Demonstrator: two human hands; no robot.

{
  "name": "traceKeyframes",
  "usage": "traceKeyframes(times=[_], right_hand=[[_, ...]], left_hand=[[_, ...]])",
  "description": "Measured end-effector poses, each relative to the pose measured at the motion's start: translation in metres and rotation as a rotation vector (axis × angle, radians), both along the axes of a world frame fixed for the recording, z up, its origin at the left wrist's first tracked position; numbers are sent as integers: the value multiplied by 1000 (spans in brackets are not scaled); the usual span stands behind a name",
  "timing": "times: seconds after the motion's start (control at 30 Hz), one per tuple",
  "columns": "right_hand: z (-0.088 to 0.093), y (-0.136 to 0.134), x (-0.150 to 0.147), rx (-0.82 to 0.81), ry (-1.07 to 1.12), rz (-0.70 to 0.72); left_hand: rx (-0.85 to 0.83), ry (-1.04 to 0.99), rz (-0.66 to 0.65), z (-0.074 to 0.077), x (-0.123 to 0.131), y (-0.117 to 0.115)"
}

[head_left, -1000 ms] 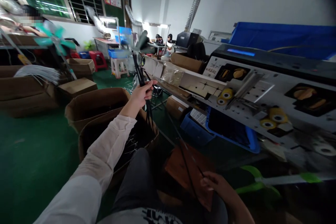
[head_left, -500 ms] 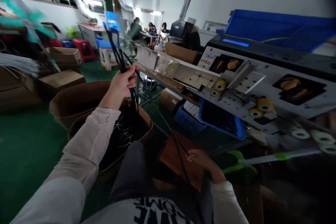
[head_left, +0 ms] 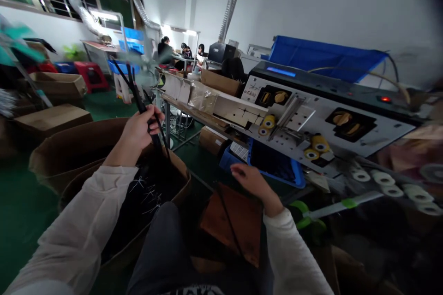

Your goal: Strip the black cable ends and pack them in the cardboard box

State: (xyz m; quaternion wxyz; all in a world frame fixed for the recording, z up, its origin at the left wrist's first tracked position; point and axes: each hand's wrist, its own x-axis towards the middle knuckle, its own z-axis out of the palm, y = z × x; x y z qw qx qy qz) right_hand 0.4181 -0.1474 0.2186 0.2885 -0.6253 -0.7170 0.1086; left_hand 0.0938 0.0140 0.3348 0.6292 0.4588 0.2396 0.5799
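Observation:
My left hand (head_left: 141,130) is closed round a bundle of thin black cables (head_left: 134,90), which stick up above the fist and hang down below it. Beneath it stands a cardboard box (head_left: 185,184) with dark contents and white-tipped ends. My right hand (head_left: 252,179) is raised over a reddish-brown board (head_left: 242,226), with nothing visible in it and its fingers partly curled but apart. A dark cable (head_left: 228,214) lies across the board, apart from the right hand.
At the right stands a machine (head_left: 301,122) with yellow rollers on its front. A blue bin (head_left: 299,179) sits below it. Behind the left hand is another cardboard box (head_left: 44,156). People (head_left: 165,50) sit at far tables.
My right hand has let go of the thin dark cable and moved up away from it. My left hand still holds its bundle. The view has shifted to the right.

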Motion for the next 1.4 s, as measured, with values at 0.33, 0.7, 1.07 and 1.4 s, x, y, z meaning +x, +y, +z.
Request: traceKeyframes(times=[0.33,0.7,1.07,1.4], right_hand=[[120,137,3,-5,-421,-545],[139,120,-4,-53,-364,-498],[10,-58,-65,-346,518,150],[-102,-166,22,-752,702,81]], left_hand=[[-36,50,-228,-50,13,-24],[-255,24,-330,-71,45,-39],[-302,65,-470,-97,141,-66],[-170,34,-292,-61,114,-26]])
